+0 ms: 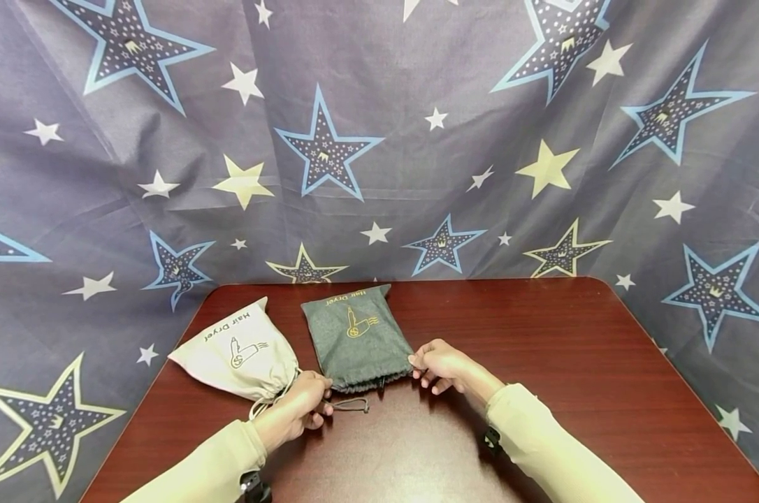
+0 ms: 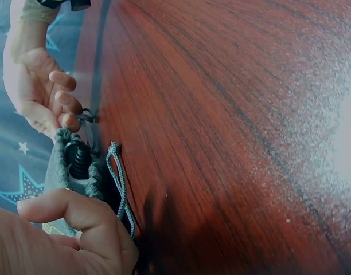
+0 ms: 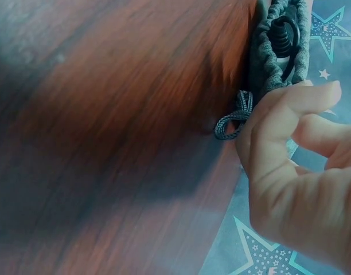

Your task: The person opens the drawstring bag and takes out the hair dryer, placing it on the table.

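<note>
A dark grey drawstring bag (image 1: 357,335), printed with "Hair Dryer" and a gold dryer drawing, lies flat with its gathered mouth toward me. My left hand (image 1: 300,405) pinches the left corner of that mouth. At the right corner, my right hand (image 1: 445,367) pinches the edge between thumb and finger. Between the hands the mouth gapes, and a black ribbed cord end (image 2: 78,159) shows inside. The rest of the contents is hidden. A grey drawstring loop (image 2: 121,186) hangs by the left hand, and another loop (image 3: 233,123) by the right.
A cream drawstring bag (image 1: 244,349) with the same kind of print lies at the left, its gathered neck partly behind my left hand. Both bags are on a reddish-brown wooden table (image 1: 511,321). A star-patterned cloth (image 1: 379,140) hangs behind the table and along its sides.
</note>
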Motion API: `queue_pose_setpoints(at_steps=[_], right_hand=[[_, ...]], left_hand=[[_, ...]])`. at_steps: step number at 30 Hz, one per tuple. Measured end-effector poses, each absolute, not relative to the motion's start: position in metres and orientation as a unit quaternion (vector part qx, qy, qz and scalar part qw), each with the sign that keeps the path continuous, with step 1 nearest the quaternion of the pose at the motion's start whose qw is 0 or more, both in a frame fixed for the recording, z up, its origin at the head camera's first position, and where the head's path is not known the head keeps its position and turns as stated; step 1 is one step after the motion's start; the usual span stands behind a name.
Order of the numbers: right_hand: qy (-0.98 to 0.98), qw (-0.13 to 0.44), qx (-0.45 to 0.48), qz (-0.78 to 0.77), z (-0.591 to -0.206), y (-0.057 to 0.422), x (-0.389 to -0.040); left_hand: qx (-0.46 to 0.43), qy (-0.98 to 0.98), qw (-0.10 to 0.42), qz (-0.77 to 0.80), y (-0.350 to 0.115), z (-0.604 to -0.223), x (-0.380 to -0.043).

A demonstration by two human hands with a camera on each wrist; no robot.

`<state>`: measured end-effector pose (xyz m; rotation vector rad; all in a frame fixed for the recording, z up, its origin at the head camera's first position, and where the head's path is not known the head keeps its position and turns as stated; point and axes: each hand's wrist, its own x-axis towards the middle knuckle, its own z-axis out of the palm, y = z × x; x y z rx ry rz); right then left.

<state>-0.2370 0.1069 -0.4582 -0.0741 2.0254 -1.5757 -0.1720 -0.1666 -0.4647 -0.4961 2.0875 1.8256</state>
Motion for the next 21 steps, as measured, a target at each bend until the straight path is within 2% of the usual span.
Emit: queue_pose_setpoints(at_steps=[21], right_hand=[[0.759, 0.287, -0.038, -0.583, -0.4624, 0.1075, -0.2343]], left_hand=[[-0.174, 0.72, 0.165, 0.652, -0.1662, -0.4663, -0.1723]])
